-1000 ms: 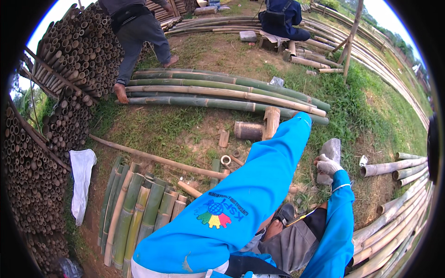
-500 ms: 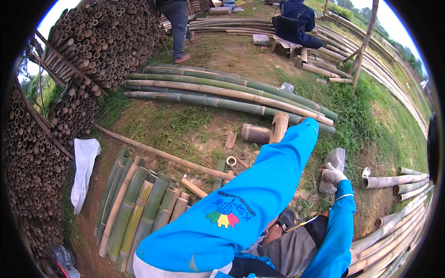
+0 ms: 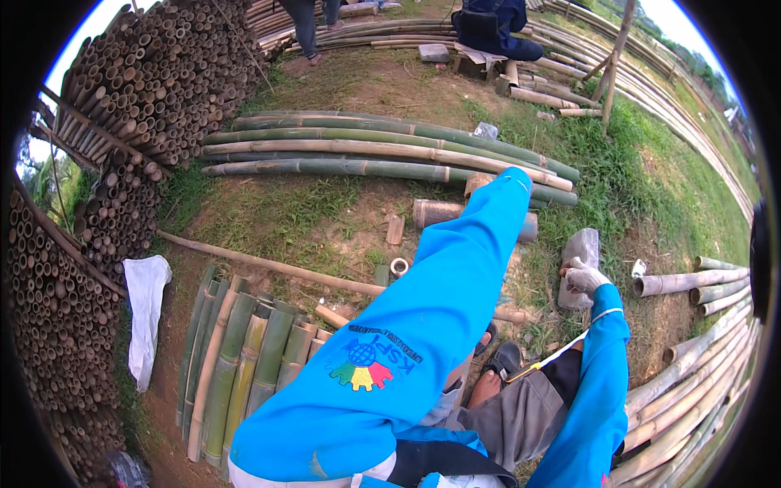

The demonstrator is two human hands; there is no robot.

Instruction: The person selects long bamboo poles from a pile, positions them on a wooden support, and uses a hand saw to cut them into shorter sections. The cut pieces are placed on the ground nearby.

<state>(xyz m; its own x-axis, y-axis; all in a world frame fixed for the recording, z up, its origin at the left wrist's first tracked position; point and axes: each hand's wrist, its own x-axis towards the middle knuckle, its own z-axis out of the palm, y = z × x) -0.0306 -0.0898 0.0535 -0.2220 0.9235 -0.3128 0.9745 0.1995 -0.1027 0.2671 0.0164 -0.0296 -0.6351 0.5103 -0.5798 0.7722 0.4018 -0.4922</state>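
Note:
My left arm in its blue sleeve stretches far ahead and right; the cuff hides the hand and its fingers. The cuff overlaps a short cut bamboo section, beside a darker bamboo section lying on the ground. Whether the left hand touches either cannot be seen. My right hand, in a pale glove, is closed with curled fingers in front of a grey block-like thing. What it grips, if anything, cannot be made out. A thin tool with a yellow part lies by my leg.
Long bamboo poles lie across ahead. Cut green lengths lie at the near left, below a thin pole. Bamboo is stacked high at left. More poles lie right. Two other people are at the back.
The whole view has shifted, so the background sits higher. My left sleeve now covers more of the short bamboo section. The right hand stays by the grey thing.

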